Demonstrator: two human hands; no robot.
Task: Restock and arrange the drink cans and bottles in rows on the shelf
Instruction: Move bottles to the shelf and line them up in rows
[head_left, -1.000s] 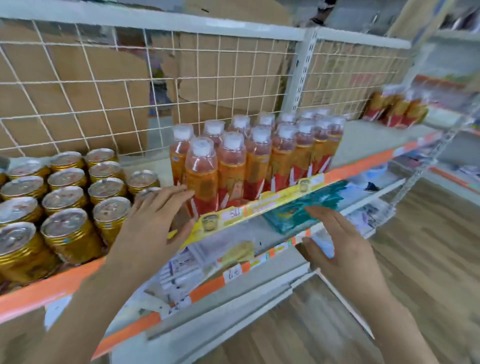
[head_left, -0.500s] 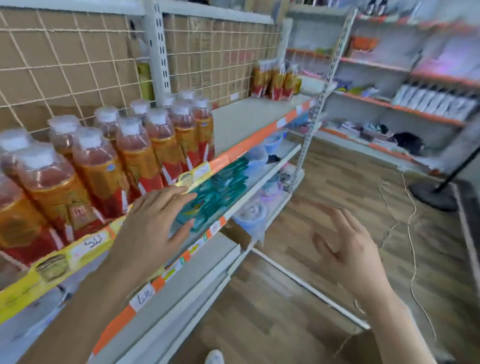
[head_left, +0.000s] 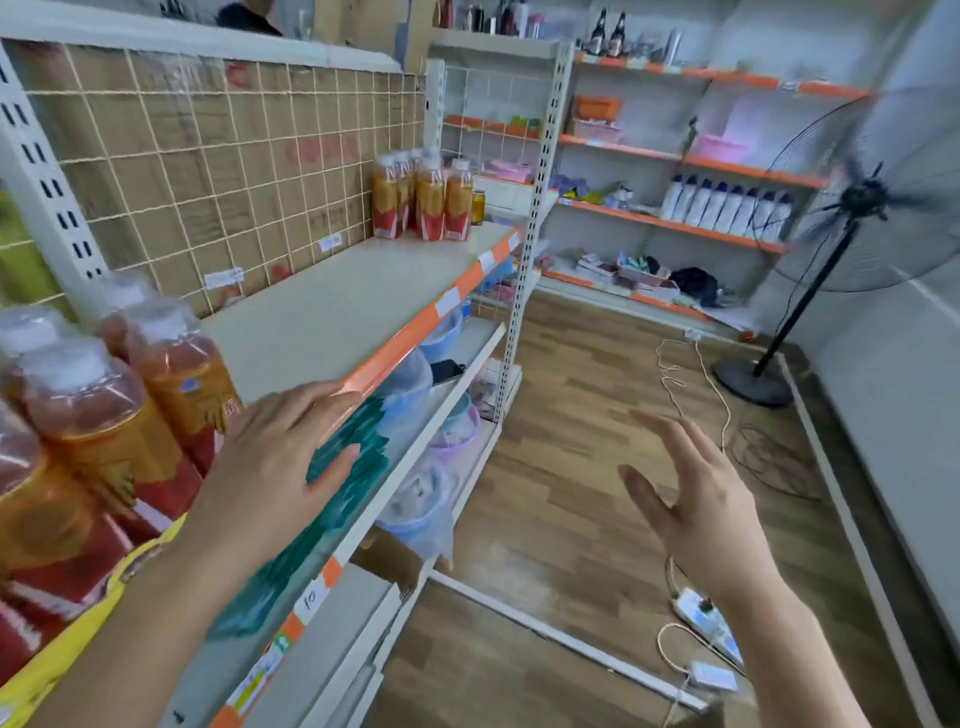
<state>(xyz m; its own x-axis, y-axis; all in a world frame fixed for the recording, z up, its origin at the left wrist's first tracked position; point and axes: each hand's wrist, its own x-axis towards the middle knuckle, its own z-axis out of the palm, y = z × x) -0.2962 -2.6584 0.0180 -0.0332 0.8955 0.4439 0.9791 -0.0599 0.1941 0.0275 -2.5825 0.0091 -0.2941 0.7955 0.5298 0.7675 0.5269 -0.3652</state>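
Observation:
Orange drink bottles (head_left: 104, 415) with white caps stand in rows at the near left of the white shelf (head_left: 332, 317). A second small group of the same bottles (head_left: 423, 200) stands at the shelf's far end, with one gold can (head_left: 478, 207) beside it. My left hand (head_left: 283, 457) hovers with straight fingers by the shelf's orange front edge, just right of the near bottles, and holds nothing. My right hand (head_left: 691, 499) is raised over the floor with spread fingers and is empty too.
Between the two bottle groups the shelf surface is bare. Lower shelves hold teal packets (head_left: 332, 483) and plastic bowls (head_left: 415, 374). A standing fan (head_left: 862, 202) is at the right, with cables and a power strip (head_left: 701, 616) on the wooden floor.
The view has swung right: the gold cans have left the frame and the far bottles and fan have appeared. Both hands stay empty; the right hand has lifted and spread.

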